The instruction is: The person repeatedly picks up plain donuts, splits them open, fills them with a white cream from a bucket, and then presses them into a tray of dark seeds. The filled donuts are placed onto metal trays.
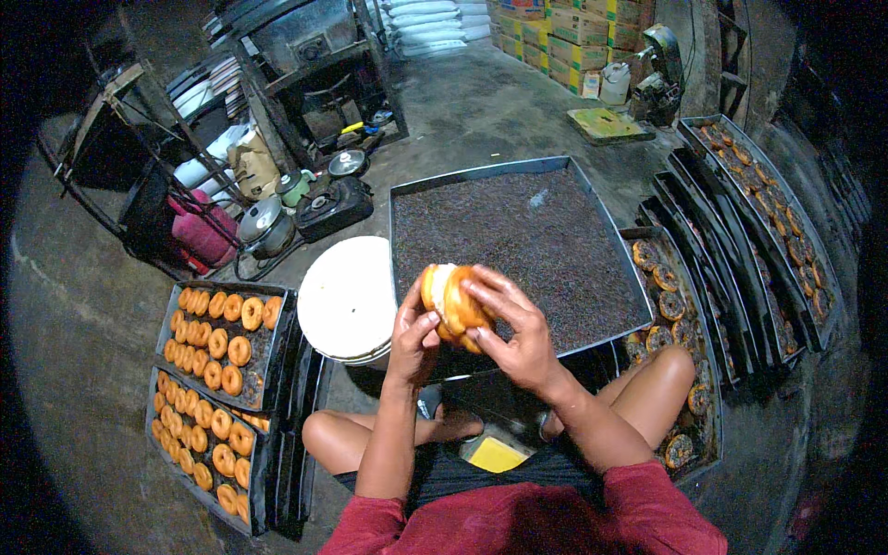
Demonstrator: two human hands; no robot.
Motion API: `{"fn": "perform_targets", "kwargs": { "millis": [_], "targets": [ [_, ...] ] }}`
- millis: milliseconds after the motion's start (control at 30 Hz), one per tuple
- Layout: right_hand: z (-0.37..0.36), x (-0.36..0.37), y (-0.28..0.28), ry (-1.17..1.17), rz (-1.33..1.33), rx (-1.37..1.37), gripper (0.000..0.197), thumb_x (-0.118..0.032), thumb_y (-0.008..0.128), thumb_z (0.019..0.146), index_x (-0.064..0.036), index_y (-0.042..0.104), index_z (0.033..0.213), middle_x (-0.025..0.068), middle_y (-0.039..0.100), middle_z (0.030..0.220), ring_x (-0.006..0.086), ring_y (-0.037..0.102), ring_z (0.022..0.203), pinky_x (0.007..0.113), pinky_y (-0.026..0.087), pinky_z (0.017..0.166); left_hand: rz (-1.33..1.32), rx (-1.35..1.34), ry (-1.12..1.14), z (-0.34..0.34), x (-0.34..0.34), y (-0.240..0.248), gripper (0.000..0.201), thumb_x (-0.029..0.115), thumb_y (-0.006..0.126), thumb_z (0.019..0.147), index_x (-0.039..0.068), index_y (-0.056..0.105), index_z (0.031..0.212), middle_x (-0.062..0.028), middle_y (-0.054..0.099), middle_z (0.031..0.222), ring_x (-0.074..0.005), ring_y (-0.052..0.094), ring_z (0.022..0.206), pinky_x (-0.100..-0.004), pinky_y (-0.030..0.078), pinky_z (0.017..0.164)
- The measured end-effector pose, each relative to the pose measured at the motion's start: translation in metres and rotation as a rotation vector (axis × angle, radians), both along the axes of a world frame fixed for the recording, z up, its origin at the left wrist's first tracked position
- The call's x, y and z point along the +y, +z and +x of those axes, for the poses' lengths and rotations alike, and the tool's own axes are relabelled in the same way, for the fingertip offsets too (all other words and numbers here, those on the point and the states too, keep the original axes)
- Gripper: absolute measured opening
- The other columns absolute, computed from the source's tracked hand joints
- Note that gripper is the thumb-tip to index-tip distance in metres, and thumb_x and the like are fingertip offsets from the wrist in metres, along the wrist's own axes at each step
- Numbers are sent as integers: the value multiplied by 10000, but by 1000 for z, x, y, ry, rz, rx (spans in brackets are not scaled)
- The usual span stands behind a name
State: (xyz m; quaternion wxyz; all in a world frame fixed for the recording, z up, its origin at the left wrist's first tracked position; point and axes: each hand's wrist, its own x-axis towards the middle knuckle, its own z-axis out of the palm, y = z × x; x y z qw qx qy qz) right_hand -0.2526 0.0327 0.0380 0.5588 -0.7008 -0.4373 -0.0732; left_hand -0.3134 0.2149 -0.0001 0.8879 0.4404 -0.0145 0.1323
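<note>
My left hand [413, 335] and my right hand [516, 331] are closed round the two sides of golden-brown ring doughnuts [455, 307]. They look like two pressed face to face, with a pale whitish patch showing at the top; my fingers hide part of them. I hold them above the near part of a large square metal tray [481, 169]. A layer of dark chocolate sprinkles [504, 217] covers its bottom, with a small pale mark near the far right. Beside the tray on the left stands a white bucket [368, 357] with a round white top.
Stacked trays at left hold rows of plain doughnuts [217, 344]. To my right, trays hold sprinkle-coated doughnuts [672, 305], near a row of dark trays [708, 250]. Pots [265, 225] and a pink gas cylinder [202, 229] stand far left; cartons [578, 42] are stacked at the back.
</note>
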Motion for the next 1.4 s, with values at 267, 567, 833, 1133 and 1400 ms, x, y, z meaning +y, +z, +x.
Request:
{"fn": "perform_targets", "kwargs": {
  "millis": [267, 567, 833, 1133, 1400],
  "targets": [
    [63, -43, -45, 259, 726, 1239, 294, -97, 531, 995, -31, 515, 1281, 80, 619, 1207, 208, 614, 1134, 387, 496, 1002, 569, 82, 246, -3, 12, -3, 704, -11, 723, 781, 34, 416, 1413, -126, 494, 1321, -220, 504, 1222, -360, 502, 937],
    [51, -54, -48, 130, 545, 1164, 217, -115, 583, 972, -45, 527, 1169, 83, 628, 1109, 187, 624, 1058, 353, 498, 957, 1196, -62, 306, 17, -54, -4, 520, 56, 752, 711, 60, 561, 1195, -150, 551, 1266, -304, 532, 1195, -420, 447, 1014],
    [140, -125, -59, -520, -136, 25, 302, -185, 706, 846, 0, 544, 1021, 199, 636, 970, 342, 644, 935, 434, 510, 805, 1431, -24, 320, 29, -37, 4, 461, 69, 736, 686, 24, 597, 1123, -186, 575, 1219, -367, 535, 1143, -433, 449, 988],
    [172, -116, -118, -620, -803, -215, 200, -105, 581, 837, 2, 688, 969, 262, 674, 958, 391, 652, 989, 479, 495, 897, 1424, 26, 203, 52, -64, 20, 469, 80, 741, 706, 18, 617, 1154, -165, 598, 1242, -342, 549, 1188, -413, 453, 1013],
    [190, -225, -33, -530, -91, 405, 158, -196, 664, 923, -46, 679, 972, -3, 657, 837, 88, 565, 783, 275, 474, 725, 1588, -331, 230, 134, -116, -5, 427, 124, 757, 765, -7, 634, 1153, -227, 549, 1302, -404, 519, 1193, -449, 454, 1014]
  ]
}}
